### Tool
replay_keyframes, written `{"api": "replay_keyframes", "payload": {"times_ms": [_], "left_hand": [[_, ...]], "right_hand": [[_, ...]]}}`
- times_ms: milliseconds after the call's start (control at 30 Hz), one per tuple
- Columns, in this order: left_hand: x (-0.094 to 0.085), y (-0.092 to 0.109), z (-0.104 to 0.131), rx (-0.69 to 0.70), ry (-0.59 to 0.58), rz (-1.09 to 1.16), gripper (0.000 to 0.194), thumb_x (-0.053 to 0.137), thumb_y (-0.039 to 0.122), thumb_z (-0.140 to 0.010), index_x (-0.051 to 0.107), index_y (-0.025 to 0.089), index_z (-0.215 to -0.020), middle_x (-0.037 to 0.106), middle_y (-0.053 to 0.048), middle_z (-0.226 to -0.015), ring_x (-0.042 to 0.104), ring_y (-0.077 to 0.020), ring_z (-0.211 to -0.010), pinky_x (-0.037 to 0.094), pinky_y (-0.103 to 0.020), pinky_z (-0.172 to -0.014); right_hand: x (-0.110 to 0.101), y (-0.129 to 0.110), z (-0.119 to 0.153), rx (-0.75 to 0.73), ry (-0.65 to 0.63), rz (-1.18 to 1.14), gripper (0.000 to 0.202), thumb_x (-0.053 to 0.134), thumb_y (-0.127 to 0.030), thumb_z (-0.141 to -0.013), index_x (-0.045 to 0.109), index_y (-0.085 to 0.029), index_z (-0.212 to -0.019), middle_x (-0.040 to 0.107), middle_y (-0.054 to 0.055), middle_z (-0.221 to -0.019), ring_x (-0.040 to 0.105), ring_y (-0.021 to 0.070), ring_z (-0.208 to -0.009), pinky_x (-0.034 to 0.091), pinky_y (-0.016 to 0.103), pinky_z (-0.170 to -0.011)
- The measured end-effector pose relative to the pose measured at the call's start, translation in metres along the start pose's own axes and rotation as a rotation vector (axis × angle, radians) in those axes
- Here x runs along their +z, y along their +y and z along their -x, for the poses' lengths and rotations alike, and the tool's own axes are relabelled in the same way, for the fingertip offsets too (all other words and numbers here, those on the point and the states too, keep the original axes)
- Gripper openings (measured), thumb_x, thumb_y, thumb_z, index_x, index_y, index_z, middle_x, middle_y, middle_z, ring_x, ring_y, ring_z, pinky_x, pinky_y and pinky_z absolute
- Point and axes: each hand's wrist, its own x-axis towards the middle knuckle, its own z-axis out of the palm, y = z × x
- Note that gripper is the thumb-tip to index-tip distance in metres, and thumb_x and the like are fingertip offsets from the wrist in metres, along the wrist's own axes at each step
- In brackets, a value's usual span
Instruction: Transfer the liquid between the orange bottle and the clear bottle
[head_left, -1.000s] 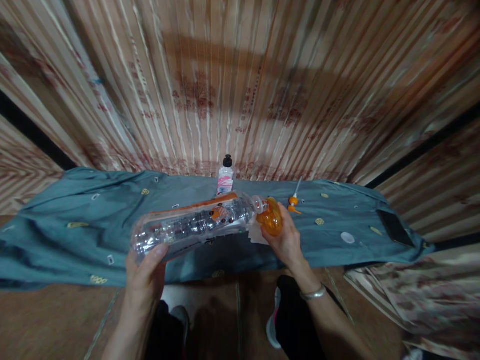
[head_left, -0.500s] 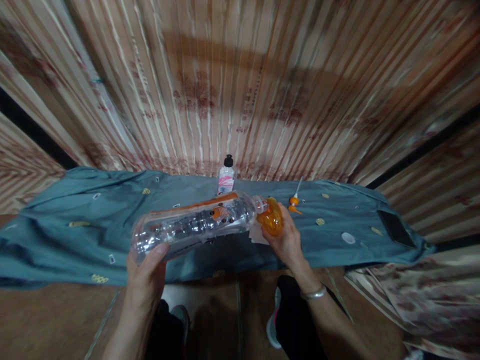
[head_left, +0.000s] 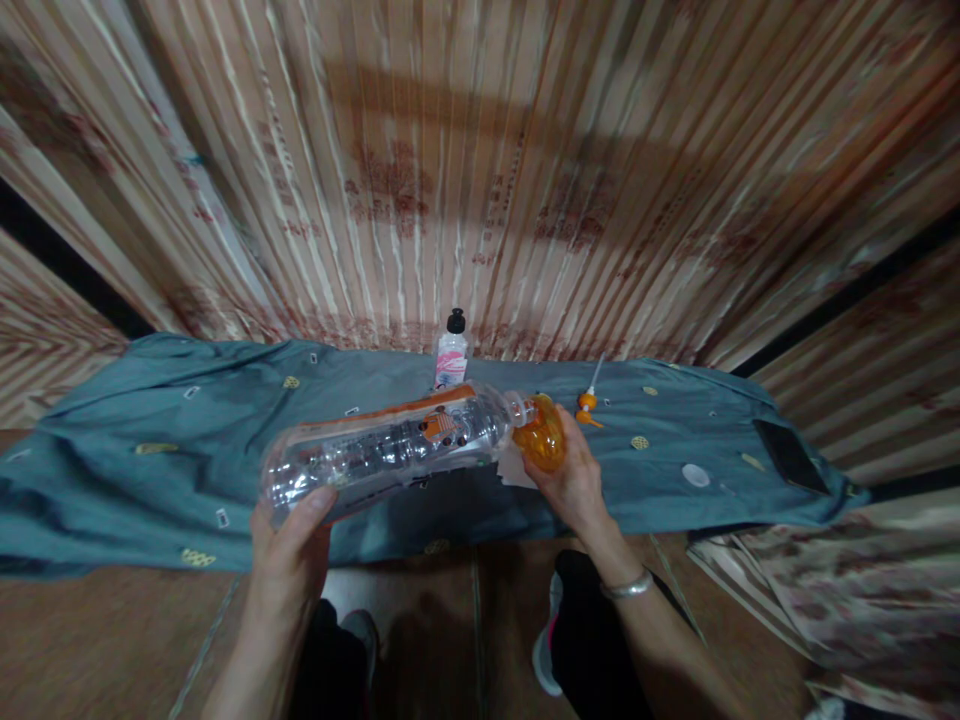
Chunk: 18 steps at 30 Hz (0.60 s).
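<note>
Teal cloth point(head_left: 225, 410) below, hands point(head_left: 289, 550) point(head_left: 574, 485) hold clear btl point(head_left: 386, 448) + orange btl point(head_left: 544, 438) unchgd.

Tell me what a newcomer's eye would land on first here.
Probably the large clear plastic bottle, slanting across the middle, its base end in the left hand. Next, the rounded translucent orange container in the right hand, at the clear bottle's neck. Behind stands a small black-capped bottle with a pink label, on the teal patterned cloth.
</note>
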Motion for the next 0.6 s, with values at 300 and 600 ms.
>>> {"api": "replay_keyframes", "payload": {"times_ms": [300,600], "left_hand": [[0.0016,-0.0008,0.0005,-0.005,0.027,0.038,0.065,0.105,0.048,-0.041,0.086,0.026,-0.099,0.081,-0.004,-0.098,0.074,-0.0232,-0.088,0.063,-0.029,-0.085],[0.0036,0.0006,-0.0001,-0.015,0.031,0.033,0.069,0.105,0.05,-0.038,0.086,0.024,-0.098,0.081,-0.005,-0.095,0.073,-0.0237,-0.082,0.065,-0.032,-0.079]], "right_hand": [[-0.0001,0.0014,-0.0002,0.001,-0.002,0.003,0.085,0.083,-0.039,-0.088,0.046,-0.017,-0.161,0.069,0.02,-0.15,0.068,0.035,-0.139,0.06,0.055,-0.117],[-0.0003,0.0015,-0.0003,-0.018,0.013,0.015,0.083,0.082,-0.042,-0.09,0.047,-0.016,-0.16,0.07,0.02,-0.148,0.069,0.0347,-0.138,0.061,0.055,-0.115]]}}
